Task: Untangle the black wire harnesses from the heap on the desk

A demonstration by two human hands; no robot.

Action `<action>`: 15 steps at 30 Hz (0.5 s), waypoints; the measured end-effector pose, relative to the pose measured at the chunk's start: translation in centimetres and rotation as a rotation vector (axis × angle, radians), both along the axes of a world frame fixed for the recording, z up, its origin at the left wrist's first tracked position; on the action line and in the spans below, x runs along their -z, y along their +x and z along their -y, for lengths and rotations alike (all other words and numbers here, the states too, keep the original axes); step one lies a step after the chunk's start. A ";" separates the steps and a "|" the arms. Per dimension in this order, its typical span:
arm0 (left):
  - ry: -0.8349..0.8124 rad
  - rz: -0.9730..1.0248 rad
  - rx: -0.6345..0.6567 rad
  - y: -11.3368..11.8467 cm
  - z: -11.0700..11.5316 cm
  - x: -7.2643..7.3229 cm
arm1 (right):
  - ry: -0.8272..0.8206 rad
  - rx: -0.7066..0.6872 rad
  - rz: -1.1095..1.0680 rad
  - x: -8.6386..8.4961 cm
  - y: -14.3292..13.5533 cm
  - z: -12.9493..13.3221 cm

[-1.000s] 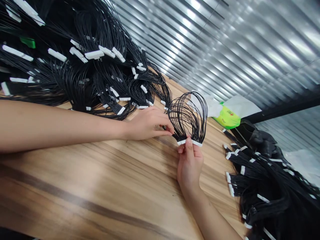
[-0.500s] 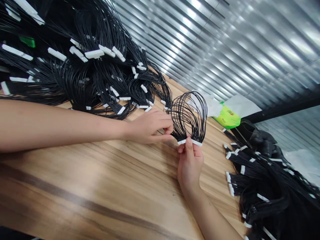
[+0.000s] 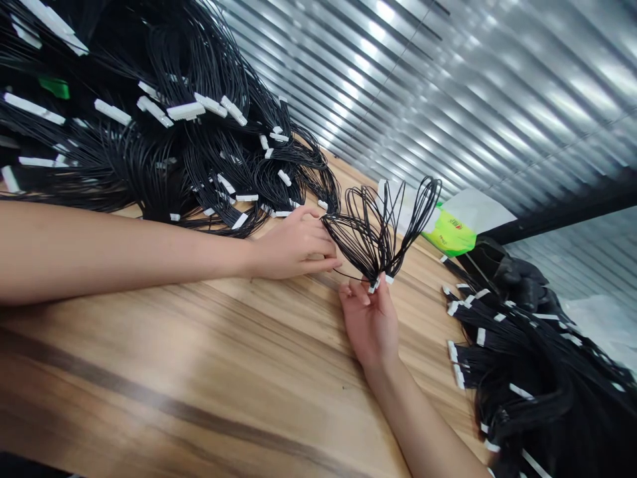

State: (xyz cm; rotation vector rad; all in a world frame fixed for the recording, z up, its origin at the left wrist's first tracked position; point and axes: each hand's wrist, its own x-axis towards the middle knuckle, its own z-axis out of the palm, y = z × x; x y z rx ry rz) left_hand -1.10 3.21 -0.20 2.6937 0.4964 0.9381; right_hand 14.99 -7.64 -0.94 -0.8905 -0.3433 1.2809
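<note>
A wire harness (image 3: 383, 232) of thin black wires stands in loops above the table, its wires gathered at white connectors (image 3: 374, 285). My right hand (image 3: 371, 318) pinches these connectors between thumb and fingers, palm turned up. To the left, my left hand (image 3: 298, 245) has its fingers curled on the near-side wires of the same harness. What lies under those fingers is partly hidden. One single wire runs low between the two hands.
A large heap of black harnesses (image 3: 164, 146) with white connectors covers the back left. More harnesses (image 3: 527, 385) lie at the right. Behind stand a green-yellow packet (image 3: 450, 232) and a corrugated metal wall (image 3: 423, 86). The table (image 3: 199, 372) has a wood-grain top.
My right hand has tilted, turning the connectors from a flat row to a bunched, angled position. The wire loops have fanned apart. My left hand has shifted slightly left and its fingers have curled in.
</note>
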 end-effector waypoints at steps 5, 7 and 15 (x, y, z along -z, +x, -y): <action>-0.265 -0.074 0.354 0.3 -0.3 0.4 | 0.060 -0.141 0.035 0.0 -0.6 0.7; -0.391 -0.110 0.529 0.4 -0.2 0.4 | 0.060 -0.188 0.078 0.0 -0.7 0.9; -0.289 0.217 0.183 0.1 -0.4 0.3 | 0.046 -0.187 -0.098 -0.4 -0.4 0.8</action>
